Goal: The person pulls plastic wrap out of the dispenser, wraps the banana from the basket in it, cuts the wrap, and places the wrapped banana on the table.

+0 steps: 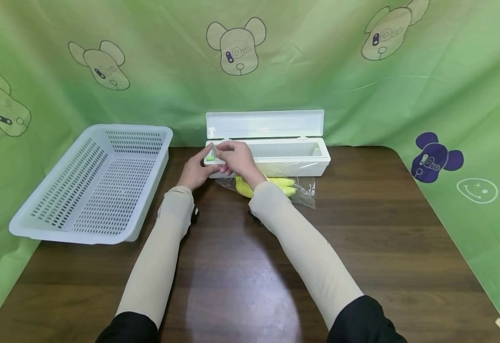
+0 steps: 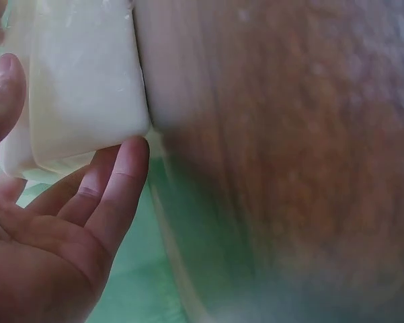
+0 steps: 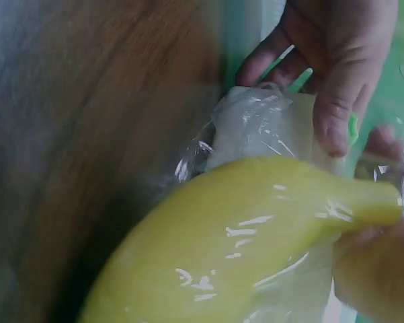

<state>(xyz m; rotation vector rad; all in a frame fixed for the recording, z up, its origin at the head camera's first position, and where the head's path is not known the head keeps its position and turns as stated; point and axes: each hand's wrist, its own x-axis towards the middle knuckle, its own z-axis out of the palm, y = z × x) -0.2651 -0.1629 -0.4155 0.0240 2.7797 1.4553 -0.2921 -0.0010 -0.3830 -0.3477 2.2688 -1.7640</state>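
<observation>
A long white box point(image 1: 292, 169) with its lid point(image 1: 264, 125) raised stands at the table's back. My left hand point(image 1: 193, 172) grips its left end, fingertips at the lower corner in the left wrist view and thumb on top in the right wrist view. A small bright green piece point(image 1: 209, 158) sits on the rim there. My right hand point(image 1: 238, 158) bends over the same end, thumb and fingers drawn together beside the green piece; I cannot tell what they hold. Yellow bananas point(image 1: 281, 183) in clear plastic point(image 1: 305, 193) lie before the box, partly hidden by the right wrist.
To the left stands a light-coloured perforated plastic basket point(image 1: 148, 190). The dark wooden table point(image 1: 382, 228) reaches to a green printed curtain point(image 1: 168, 62) behind and at both sides.
</observation>
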